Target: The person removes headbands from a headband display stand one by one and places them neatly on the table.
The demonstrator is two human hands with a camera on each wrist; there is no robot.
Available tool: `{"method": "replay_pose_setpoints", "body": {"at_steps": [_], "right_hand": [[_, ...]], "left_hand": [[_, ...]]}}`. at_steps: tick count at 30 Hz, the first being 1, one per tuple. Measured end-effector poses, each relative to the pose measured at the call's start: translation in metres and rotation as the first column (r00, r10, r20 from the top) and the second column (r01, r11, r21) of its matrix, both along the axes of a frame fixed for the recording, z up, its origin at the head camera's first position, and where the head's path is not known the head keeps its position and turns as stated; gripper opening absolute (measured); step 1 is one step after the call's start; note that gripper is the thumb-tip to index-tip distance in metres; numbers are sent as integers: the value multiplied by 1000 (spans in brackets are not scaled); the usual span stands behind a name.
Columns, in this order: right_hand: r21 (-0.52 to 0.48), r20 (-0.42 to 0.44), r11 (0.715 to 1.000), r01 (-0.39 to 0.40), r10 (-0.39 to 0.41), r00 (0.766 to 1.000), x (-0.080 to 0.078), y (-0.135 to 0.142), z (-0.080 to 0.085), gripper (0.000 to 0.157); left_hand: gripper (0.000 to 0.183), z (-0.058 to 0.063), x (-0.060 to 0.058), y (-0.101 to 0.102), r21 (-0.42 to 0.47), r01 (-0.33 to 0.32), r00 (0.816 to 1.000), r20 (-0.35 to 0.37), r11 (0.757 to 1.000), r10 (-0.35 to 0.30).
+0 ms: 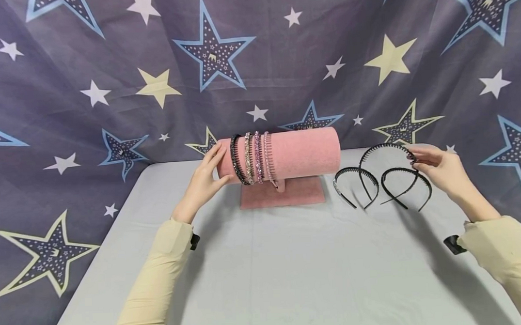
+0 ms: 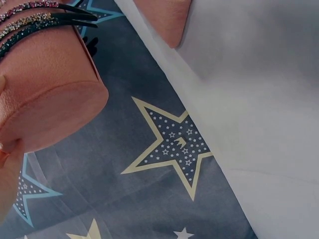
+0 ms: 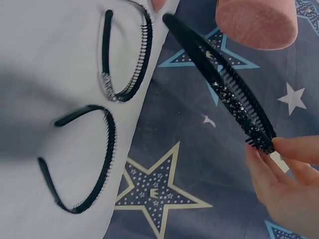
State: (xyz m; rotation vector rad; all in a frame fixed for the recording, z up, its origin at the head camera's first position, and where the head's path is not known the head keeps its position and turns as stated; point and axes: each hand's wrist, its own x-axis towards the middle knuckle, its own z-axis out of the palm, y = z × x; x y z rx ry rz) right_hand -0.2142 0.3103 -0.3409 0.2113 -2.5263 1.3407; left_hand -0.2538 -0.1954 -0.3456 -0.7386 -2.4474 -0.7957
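Right grip (image 1: 445,172) pinches a black glittered headband (image 3: 236,106). Left grip (image 1: 202,182), spread, rests on the end of the pink display roll (image 1: 305,153).

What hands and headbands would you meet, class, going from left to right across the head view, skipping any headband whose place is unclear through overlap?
Left hand → black glitter headband → gold-silver headband → purple headband → pale pink headband → left loose headband → right loose headband → right hand

Pink roll (image 1: 305,153), black glitter-speckled headband (image 3: 232,102), star-patterned greyish-purple backdrop (image 1: 289,71)
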Motion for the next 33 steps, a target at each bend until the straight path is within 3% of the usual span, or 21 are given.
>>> {"method": "replay_pose_setpoints", "body": {"at_steps": [9, 21, 27, 33], "right_hand": [[-60, 68, 992, -107, 111, 992, 5, 20, -7, 43], [63, 154, 986, -157, 146, 977, 14, 49, -24, 39], [-37, 189, 977, -210, 213, 959, 21, 57, -32, 51], [-35, 218, 973, -229, 231, 948, 25, 65, -41, 54]], "left_hand": [[71, 1, 0, 0, -3, 3, 1000, -9, 1000, -3], [70, 1, 0, -1, -10, -11, 1000, 1, 1000, 11], [71, 1, 0, -1, -15, -3, 1000, 1, 1000, 3], [72, 1, 1, -1, -14, 4, 1000, -2, 1000, -4]]}}
